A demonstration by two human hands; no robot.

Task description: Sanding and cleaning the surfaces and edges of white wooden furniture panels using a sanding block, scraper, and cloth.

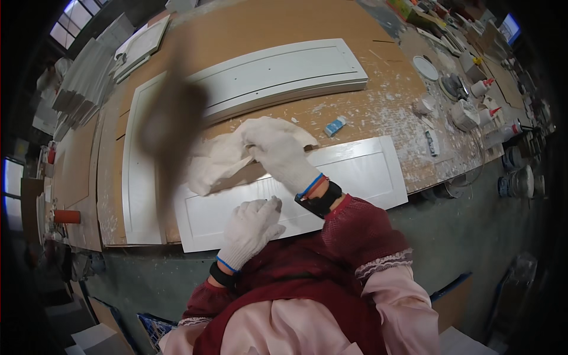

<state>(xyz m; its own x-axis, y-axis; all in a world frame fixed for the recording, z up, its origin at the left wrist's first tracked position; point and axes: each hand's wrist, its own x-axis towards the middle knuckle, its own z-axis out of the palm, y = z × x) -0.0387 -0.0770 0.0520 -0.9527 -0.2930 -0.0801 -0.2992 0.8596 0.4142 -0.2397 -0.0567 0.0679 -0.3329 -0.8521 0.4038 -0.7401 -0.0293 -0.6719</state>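
Observation:
A white panel (pixel 349 171) with a recessed centre lies on the workbench right in front of me. My right hand (pixel 281 155), in a white knit glove, is closed on a bunched off-white cloth (pixel 216 160). The cloth spreads over the panel's far left part and onto the board behind it. Nearer to me, my left hand (pixel 251 229), gloved too, rests on the panel close to its front edge. Its fingers stretch toward the right, and I see nothing held in them.
Behind lie stacked white panels (pixel 278 68), with another upright-lying one (pixel 141 195) at left. A small blue packet (pixel 335 126) sits near the cloth. Bottles, a sander (pixel 454 87) and tubs crowd the bench's right side. A dark blurred shape (pixel 174 118) hides part of the left.

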